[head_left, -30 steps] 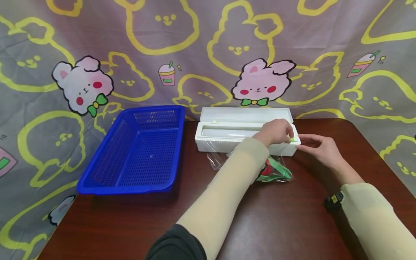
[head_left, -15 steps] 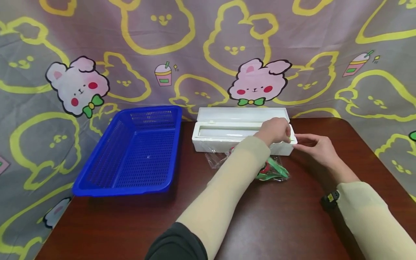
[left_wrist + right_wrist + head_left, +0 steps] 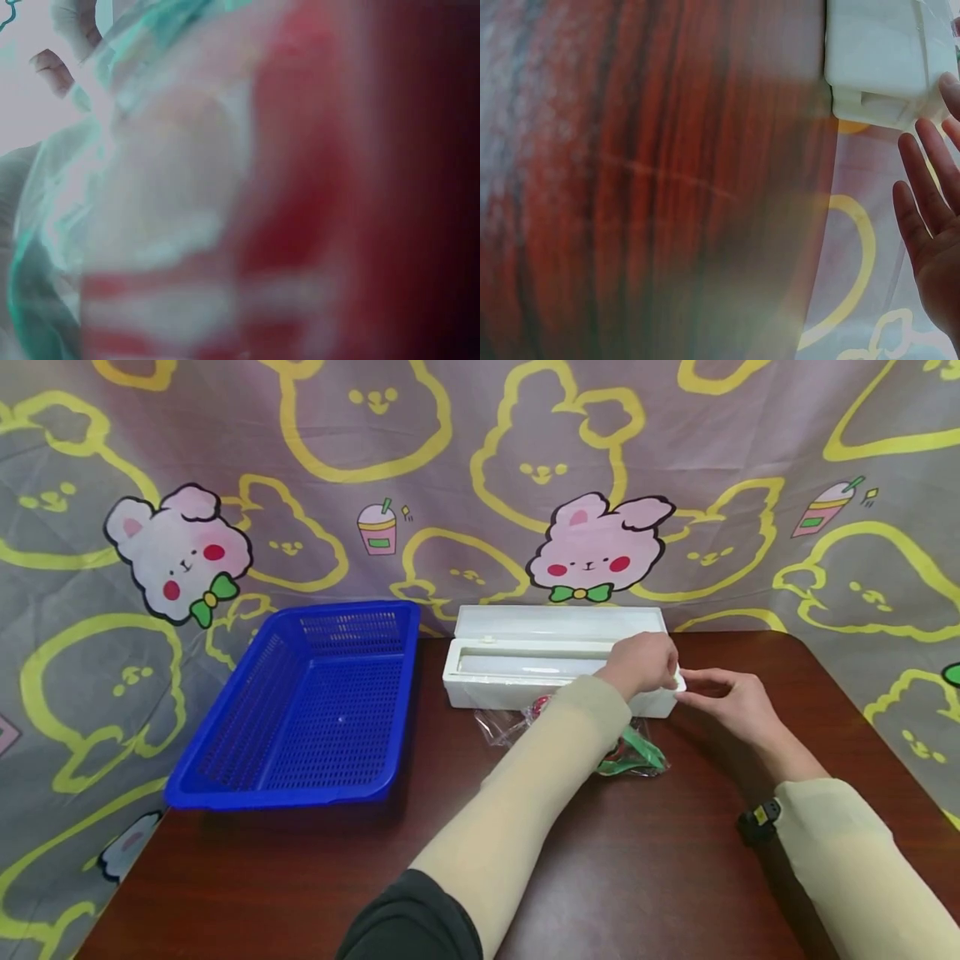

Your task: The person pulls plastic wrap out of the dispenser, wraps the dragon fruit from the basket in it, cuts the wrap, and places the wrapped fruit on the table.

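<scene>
A long white cling film dispenser stands at the back of the table with its lid up and a pale roll inside. My left hand is bent over its right front rim, fingers curled at a small yellow-green slide cutter that is hidden now. Thumb and index finger of my right hand pinch the dispenser's right end, the other fingers spread in the right wrist view. Clear film hangs over the front. Under my left forearm lies a red and green item in clear plastic, large and blurred in the left wrist view.
A blue perforated basket stands on the left of the brown table. A patterned curtain hangs directly behind the table. My left forearm crosses in front of the dispenser and covers part of the wrapped item.
The yellow-green piece at my left fingers has gone out of sight as that hand shifted slightly. My right hand keeps its place at the dispenser's end. The head view has turned a little.
</scene>
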A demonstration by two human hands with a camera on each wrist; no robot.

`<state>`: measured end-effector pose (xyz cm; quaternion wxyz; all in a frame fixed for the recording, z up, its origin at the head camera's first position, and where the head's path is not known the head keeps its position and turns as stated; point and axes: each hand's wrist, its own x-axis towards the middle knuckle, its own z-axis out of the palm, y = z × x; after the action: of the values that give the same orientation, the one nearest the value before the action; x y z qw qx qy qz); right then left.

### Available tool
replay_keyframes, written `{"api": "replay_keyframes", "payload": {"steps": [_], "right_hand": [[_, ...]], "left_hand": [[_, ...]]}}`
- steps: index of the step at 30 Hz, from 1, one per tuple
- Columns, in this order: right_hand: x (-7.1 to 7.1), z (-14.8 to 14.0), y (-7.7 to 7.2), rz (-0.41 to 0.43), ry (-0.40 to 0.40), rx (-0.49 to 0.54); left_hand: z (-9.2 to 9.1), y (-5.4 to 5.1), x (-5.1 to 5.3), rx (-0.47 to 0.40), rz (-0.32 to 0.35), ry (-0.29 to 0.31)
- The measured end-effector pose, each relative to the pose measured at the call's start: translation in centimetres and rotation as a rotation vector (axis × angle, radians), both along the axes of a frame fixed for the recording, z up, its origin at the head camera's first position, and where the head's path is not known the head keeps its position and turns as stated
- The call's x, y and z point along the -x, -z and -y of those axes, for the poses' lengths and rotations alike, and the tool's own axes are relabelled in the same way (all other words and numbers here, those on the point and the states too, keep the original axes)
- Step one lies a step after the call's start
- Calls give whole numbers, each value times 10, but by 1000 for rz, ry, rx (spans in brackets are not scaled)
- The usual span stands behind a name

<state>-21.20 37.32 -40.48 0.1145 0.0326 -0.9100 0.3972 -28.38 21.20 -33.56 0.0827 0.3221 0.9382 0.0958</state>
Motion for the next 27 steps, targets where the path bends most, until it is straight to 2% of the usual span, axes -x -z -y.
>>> {"api": "replay_keyframes", "payload": {"steps": [5,9,14,20,27], "right_hand": [[-1,-2,-1,10,-5,-9],[-1,-3,-2,1,-9,1],[0,-3,-1,-7,2,7],[1,0,-2,11,-4,11],[0,-1,-4,30,-17,2]], "left_hand": [[-2,-2,-3,35,13,1],[-2,-7,-3,78,-20,-25],[-1,-8,-3,72,-37,-7],[1,-6,-2,16,0,-24],[-2,-6,-2,27,72,-61]]}}
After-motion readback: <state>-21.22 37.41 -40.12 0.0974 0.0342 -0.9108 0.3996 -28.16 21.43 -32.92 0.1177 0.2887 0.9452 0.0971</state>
